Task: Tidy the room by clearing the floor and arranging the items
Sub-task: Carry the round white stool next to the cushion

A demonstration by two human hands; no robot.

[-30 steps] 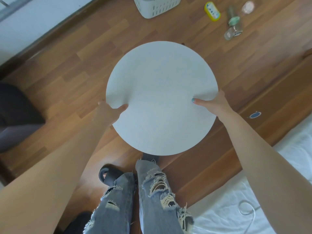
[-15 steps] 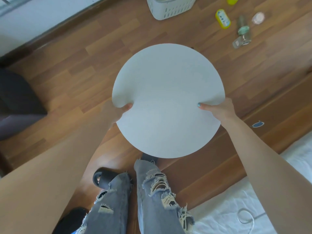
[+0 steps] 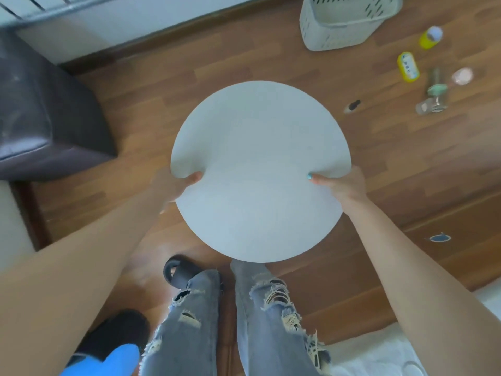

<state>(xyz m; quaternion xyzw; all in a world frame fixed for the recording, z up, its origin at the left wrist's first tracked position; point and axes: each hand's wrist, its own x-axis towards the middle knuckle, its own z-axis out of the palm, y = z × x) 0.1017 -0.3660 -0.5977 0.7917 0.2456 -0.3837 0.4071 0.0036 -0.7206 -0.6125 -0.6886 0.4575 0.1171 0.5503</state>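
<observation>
L hand (image 3: 173,185) and R hand (image 3: 342,185) pinch round white top (image 3: 260,158) at opposite rims, thumbs above. Keep level; avoid bottles (image 3: 408,67) at far-right corner of floor (image 3: 162,85).

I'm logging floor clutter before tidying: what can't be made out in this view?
Head view:
- Round white top: whatever lies beneath it, hidden by the top itself.
- Left hand and right hand: fingers hidden under the rim; only thumbs show.
- White basket: cut off by the upper edge.
- Yellow bottle: label too blurred to read.

round tabletop (image 3: 260,169) before legs (image 3: 238,321), basket (image 3: 344,23) beyond, bottles (image 3: 408,67) right, ottoman (image 3: 40,118) left
</observation>
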